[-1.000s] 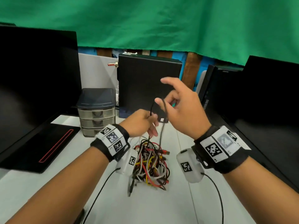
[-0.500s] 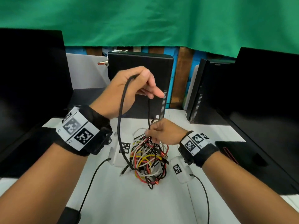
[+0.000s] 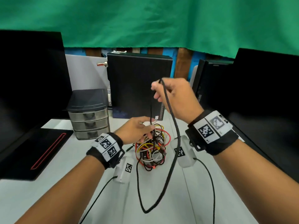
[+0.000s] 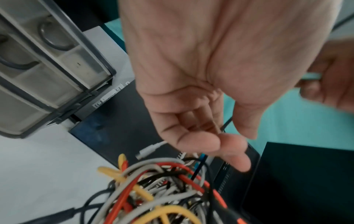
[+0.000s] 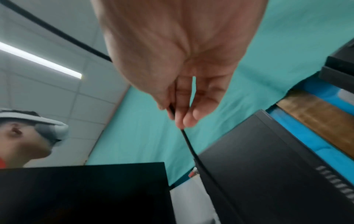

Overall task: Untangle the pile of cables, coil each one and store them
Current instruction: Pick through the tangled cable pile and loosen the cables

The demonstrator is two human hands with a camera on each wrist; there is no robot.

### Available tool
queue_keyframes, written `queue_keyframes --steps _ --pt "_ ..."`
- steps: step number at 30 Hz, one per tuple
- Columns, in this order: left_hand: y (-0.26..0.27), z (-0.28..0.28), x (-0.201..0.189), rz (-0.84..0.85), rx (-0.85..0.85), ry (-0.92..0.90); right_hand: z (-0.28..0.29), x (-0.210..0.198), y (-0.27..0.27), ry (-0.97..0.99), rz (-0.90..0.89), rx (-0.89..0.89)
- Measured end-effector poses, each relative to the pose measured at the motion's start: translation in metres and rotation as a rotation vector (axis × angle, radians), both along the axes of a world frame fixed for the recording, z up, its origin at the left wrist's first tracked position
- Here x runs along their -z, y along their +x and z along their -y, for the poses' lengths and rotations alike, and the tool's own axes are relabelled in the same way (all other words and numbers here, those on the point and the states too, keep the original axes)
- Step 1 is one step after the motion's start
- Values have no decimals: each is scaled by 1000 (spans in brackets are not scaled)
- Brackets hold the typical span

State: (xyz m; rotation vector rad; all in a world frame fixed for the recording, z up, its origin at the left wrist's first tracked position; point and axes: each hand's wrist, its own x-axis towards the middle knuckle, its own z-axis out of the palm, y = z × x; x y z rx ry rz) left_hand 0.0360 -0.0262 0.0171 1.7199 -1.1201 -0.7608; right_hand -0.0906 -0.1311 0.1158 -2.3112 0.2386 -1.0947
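- Roles are being swapped since half a second ago: the black cable (image 3: 174, 152) is now being pinched high by the right hand (image 3: 174, 97)
- The left hand (image 3: 134, 128) is being lowered onto the cable pile (image 3: 152, 151) on the white table (image 3: 48, 191), fingers loosely curled around a strand
- No readable writing is being shown

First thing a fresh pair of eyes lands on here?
The tangle of cables, red, yellow, white and black, heaped mid-table in front of the black computer case. Next, the black cable that the right hand pinches up high, drooping in a long loop toward the near table edge. The left hand rests on top of the heap; a small drawer unit stands just left.
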Motion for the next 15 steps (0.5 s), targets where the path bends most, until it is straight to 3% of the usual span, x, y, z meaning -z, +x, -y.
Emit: queue_keyframes --steps 4,8,11,15 --pt "-6 14 11 165 -25 -1 -16 -29 -10 -32 337 -26" --pt "-12 16 1 173 -68 -103 -21 -33 -17 -52 384 -77" --pt "-13 14 -32 79 -127 -260 -12 -17 -19 6 191 -73" --pt "-13 6 -85 3 -152 -469 7 21 -17 32 -335 -12"
